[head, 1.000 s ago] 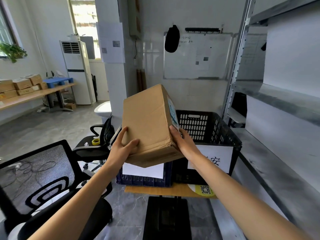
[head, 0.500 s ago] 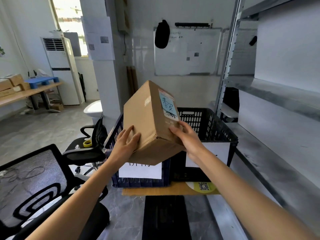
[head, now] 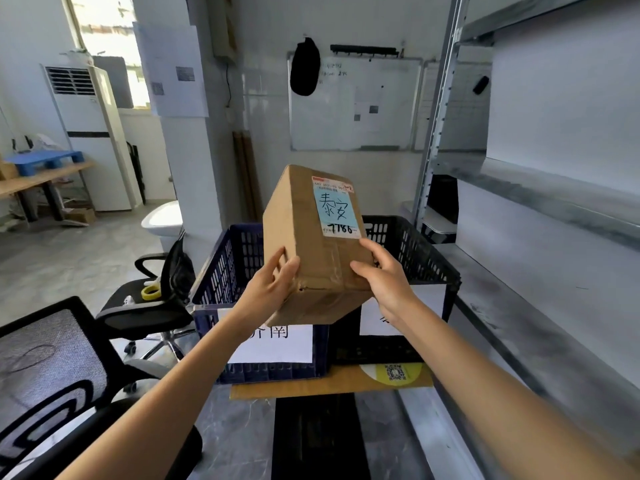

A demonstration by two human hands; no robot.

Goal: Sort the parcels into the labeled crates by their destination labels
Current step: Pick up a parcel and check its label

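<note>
Sorting in progress: a person holds a cardboard parcel (head: 304, 244) up in both hands. The left hand (head: 270, 285) grips its lower left corner and the right hand (head: 384, 275) grasps its lower right edge, above the near rims where the blue crate (head: 225, 271) and black crate (head: 422, 258) meet. Its destination label (head: 334, 207) faces the camera. The parcel is not yet in either crate, so the drop apparently remains. The crates' contents are hidden.

Grey concrete floor (head: 69, 258), white wall-mounted whiteboard (head: 381, 116), black mesh office chair (head: 52, 358), bright sunlit window (head: 104, 26), grey metal shelving (head: 554, 202).
</note>
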